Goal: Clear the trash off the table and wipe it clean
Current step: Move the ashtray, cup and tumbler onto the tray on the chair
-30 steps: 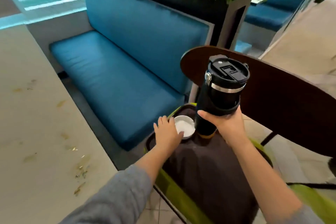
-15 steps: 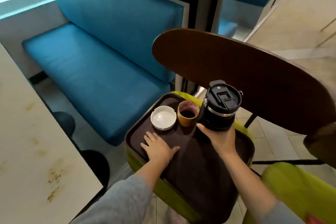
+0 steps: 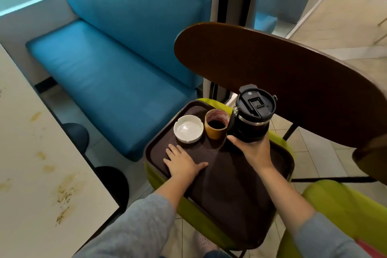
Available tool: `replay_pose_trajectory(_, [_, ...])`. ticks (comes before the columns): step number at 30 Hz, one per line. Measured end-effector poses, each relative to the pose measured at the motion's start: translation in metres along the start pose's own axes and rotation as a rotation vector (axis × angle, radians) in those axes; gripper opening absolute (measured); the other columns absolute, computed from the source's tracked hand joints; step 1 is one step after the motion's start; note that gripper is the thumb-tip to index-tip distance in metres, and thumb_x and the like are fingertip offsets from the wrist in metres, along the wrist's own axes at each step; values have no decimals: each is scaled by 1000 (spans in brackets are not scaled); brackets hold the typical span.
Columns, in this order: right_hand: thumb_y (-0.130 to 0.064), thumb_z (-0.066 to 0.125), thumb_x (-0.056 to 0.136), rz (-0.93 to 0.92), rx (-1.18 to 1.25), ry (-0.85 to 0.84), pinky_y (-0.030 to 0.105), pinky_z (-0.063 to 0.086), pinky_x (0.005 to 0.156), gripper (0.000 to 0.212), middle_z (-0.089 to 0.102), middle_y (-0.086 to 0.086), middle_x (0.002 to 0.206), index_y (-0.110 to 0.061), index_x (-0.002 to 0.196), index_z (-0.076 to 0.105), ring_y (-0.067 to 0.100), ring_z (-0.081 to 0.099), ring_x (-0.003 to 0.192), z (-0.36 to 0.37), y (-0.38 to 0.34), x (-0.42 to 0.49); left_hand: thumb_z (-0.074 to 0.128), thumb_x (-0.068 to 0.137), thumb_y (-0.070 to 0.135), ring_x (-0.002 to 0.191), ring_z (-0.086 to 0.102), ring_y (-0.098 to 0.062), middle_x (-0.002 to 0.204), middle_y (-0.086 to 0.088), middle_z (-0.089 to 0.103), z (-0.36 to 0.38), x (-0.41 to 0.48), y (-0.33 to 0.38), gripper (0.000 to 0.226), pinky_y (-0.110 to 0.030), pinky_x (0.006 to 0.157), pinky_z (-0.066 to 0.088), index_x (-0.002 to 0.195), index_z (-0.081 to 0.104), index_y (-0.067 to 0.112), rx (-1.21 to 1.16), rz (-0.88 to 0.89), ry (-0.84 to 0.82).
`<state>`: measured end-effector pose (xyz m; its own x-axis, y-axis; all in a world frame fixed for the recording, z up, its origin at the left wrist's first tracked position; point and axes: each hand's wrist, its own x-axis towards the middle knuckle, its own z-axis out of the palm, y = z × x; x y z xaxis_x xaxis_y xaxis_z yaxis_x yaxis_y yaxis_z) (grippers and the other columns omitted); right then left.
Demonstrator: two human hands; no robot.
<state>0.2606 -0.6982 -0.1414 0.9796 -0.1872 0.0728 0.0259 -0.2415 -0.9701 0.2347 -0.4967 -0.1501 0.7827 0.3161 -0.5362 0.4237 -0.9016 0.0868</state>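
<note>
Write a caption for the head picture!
Left hand rests flat on a dark brown tray; right hand grips a black lidded tumbler.

Glossy white ashtray point(image 3: 188, 129), matt brown tray point(image 3: 230, 184), smooth wooden chair back point(image 3: 272, 81).

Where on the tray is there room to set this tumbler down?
The tray is bare across its near half, from the left hand over to the right hand and back toward the wearer. Its far end is crowded: ashtray, cup and the gripped tumbler side by side.
</note>
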Motion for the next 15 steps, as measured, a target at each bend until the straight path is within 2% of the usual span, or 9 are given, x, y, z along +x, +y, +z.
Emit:
replay_pose_trajectory(6, [-37,89,56,133,4,-29,33,35,111,109,43,-9,144,-28,145,27,4,39,133,1,3,-30,57,74,72,145,2,-37,157,-20,-2,5,-3,-3,115,-51,115,14,150,4,3,13,50,24])
replay_pose_trajectory(10, [-39,84,65,287,-29,17,30,23,115,120,20,-3,158,-26,152,3,7,21,142,6,10,-69,55,80,65,145,3,-37,157,-20,-1,14,-15,-8,105,-52,116,13,151,6,4,22,155,43])
replay_pose_trajectory(15, [-58,74,65,287,-73,89,30,26,113,113,18,-3,158,-30,152,7,9,22,142,1,7,-126,51,87,57,145,7,-34,157,-18,8,33,-48,-18,83,-50,116,12,149,19,13,17,365,125])
